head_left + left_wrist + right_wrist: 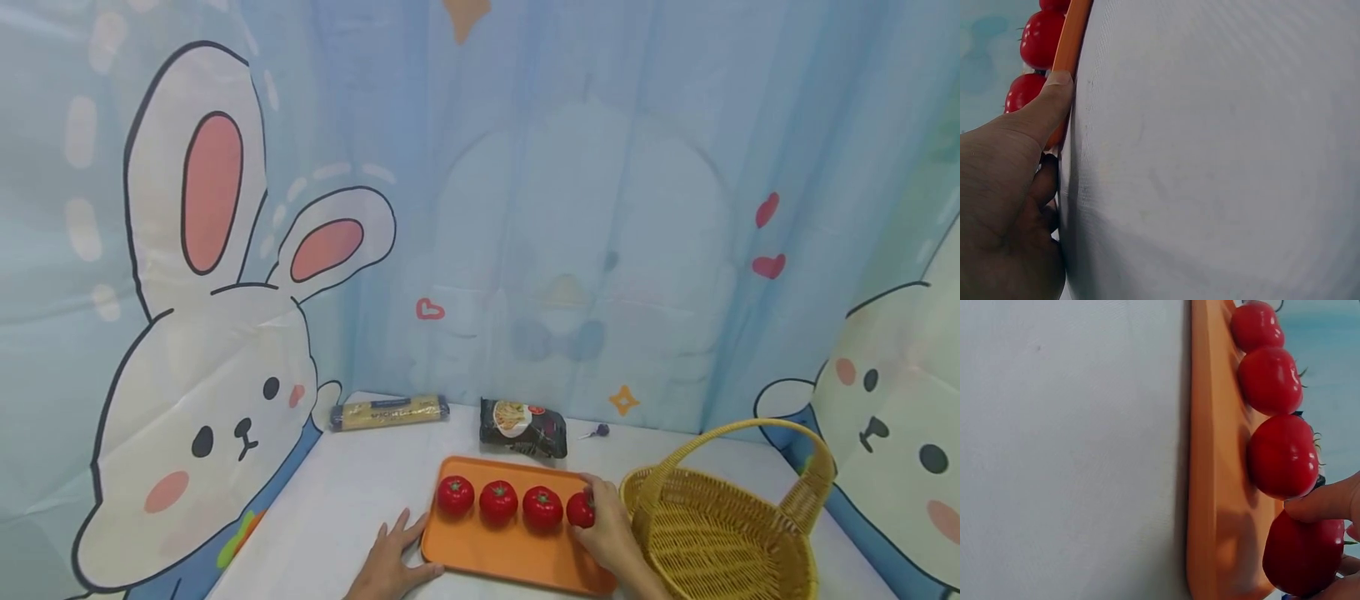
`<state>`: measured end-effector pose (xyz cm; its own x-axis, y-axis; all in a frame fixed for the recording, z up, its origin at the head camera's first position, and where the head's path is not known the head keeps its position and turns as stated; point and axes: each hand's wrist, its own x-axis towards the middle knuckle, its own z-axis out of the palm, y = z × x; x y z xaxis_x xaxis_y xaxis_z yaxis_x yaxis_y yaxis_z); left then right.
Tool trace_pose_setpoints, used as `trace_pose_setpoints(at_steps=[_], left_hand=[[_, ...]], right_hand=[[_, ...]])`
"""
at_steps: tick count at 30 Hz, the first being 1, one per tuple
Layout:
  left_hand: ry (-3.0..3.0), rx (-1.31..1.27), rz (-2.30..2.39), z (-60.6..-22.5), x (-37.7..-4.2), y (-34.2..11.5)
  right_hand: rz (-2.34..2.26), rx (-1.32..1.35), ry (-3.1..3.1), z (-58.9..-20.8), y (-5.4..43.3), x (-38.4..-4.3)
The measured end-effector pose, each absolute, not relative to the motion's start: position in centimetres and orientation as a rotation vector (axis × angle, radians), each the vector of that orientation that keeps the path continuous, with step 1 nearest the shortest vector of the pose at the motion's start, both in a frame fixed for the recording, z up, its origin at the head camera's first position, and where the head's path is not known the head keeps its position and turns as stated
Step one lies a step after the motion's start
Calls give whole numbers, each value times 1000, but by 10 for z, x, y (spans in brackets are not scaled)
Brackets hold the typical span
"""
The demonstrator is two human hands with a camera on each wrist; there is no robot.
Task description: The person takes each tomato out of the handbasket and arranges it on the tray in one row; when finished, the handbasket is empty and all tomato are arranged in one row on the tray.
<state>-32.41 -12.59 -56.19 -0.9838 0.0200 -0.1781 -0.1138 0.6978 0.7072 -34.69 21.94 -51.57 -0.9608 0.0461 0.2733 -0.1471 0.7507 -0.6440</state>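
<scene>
On the white table lies an orange tray with a row of red tomatoes. My right hand grips the rightmost tomato, its thumb and fingers around the sides, over the tray's right end. Three other tomatoes stand left of it: the left one, the middle one and the one nearest the hand. At the tray's front left corner rests my left hand, fingers spread and extended. Its thumb lies straight against the tray's rim in the left wrist view.
A yellow wicker basket with a tall arched handle stands right of the tray, close to my right forearm. Behind the tray are a black food packet, a long yellow packet and a small dark round item. A printed curtain hangs behind.
</scene>
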Motion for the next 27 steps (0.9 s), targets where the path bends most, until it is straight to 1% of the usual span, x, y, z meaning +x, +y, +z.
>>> trace_pose_setpoints(at_steps=[6,15,27], left_hand=[[2727,-76,1165,-564,-324,-126],[2747,-29,1160,-562,-324,-127],[2731,-95,1167,-562,-322,-124]], right_hand=[[1032,69,-2667,-524,221,-350],[1119,-14,-2666,-531,224,-357],[1153,-56,-2627,-537,235,-363]])
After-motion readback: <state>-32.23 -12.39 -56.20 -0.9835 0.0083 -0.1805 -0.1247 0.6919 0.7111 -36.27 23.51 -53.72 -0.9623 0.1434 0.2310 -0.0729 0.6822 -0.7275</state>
